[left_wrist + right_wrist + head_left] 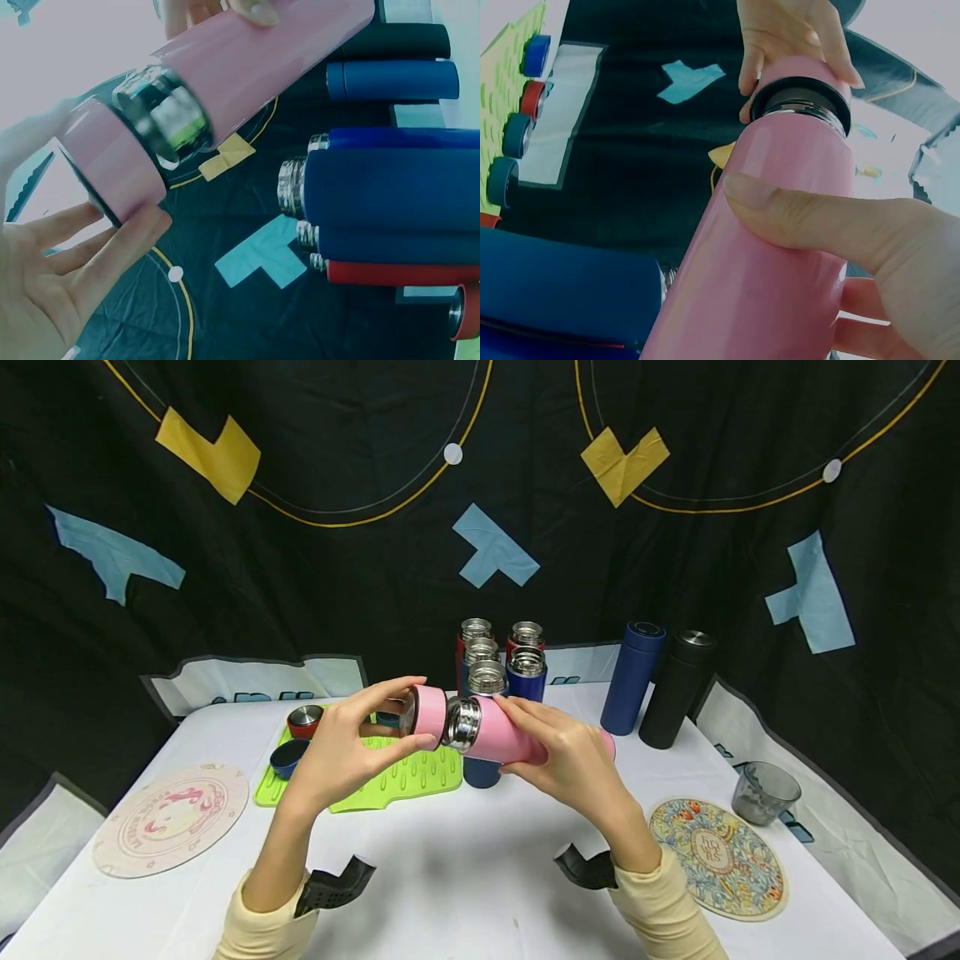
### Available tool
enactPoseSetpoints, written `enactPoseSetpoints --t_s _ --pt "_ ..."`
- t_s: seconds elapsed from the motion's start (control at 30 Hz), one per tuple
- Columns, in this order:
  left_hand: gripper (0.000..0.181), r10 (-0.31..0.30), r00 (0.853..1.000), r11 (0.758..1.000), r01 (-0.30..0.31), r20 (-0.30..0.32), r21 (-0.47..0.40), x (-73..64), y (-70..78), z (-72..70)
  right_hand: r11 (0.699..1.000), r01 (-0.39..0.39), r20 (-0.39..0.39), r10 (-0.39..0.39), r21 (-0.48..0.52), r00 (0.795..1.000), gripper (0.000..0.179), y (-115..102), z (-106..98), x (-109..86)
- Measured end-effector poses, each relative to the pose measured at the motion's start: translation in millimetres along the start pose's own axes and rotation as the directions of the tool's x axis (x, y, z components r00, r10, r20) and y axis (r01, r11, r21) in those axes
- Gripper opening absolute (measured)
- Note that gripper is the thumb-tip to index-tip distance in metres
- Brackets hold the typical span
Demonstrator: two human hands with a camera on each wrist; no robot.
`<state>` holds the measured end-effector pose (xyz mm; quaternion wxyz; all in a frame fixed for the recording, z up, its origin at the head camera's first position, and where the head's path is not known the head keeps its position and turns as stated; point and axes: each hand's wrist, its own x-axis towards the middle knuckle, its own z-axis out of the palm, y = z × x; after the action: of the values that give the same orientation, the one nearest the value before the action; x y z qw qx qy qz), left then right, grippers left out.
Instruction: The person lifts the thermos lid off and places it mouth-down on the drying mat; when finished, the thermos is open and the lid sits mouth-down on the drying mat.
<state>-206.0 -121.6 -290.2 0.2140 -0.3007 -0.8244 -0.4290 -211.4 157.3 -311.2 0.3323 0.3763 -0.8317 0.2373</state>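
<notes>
- Pink bottle (498, 733): in the right fingers, off the table (450, 893); lies tilted, neck pointing at the left fingers, base out past the right hand.
- Right hand (570, 760): holding the bottle round its body; thumb on one side, fingers on the other; steel neck sticks out bare beyond the fingertips.
- Left hand (348, 735): holding the pink cap (430, 718); thumb and fingers spread round its sides, gap no wider than the cap; hollow end faces the neck.
- Cap vs neck: right next to each other between the two sets of fingers, roughly in line; contact, can't tell.
- Beyond the fingers: group of uncapped bottles (487, 678), red and blue, upright, steel necks up.
- Behind the left fingers: green mat (408, 785), partly hidden by the hand; red lid (305, 720) and blue lid (288, 758) on it, left of the fingers.
- Right of and beyond the right fingers: blue bottle (632, 685) and black bottle (670, 702), both upright; glass cup (761, 797) farther right, tilted in view.
- Well left of the left fingers: pink round mat (176, 822); right of the right fingers, nearer the camera: flowered round mat (720, 860).
</notes>
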Motion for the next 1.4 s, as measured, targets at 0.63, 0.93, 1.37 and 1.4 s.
enactPoseSetpoints --t_s 0.63,0.93,1.37,1.4 --pt "0.077 0.045 0.999 0.996 -0.046 0.014 0.077 0.5 -16.9 -10.8 0.97 -0.168 0.022 0.167 0.176 0.986 0.089 16.4 -4.5 -0.6" --pt "0.074 -0.046 0.997 0.991 0.037 0.07 0.125 -7.1 -40.7 -16.6 0.953 -0.231 -0.029 0.242 0.196 0.97 0.079 26.4 5.7 -6.2" --pt "0.073 -0.112 0.987 0.983 0.093 0.112 0.159 -18.6 -83.9 -22.7 0.915 -0.218 -0.17 0.288 0.341 0.942 0.077 43.7 27.7 -19.2" --pt "0.073 -0.121 0.986 0.98 0.101 0.116 0.169 -19.0 -87.3 -23.1 0.911 -0.224 -0.171 0.296 0.347 0.94 0.077 45.0 28.8 -20.0"
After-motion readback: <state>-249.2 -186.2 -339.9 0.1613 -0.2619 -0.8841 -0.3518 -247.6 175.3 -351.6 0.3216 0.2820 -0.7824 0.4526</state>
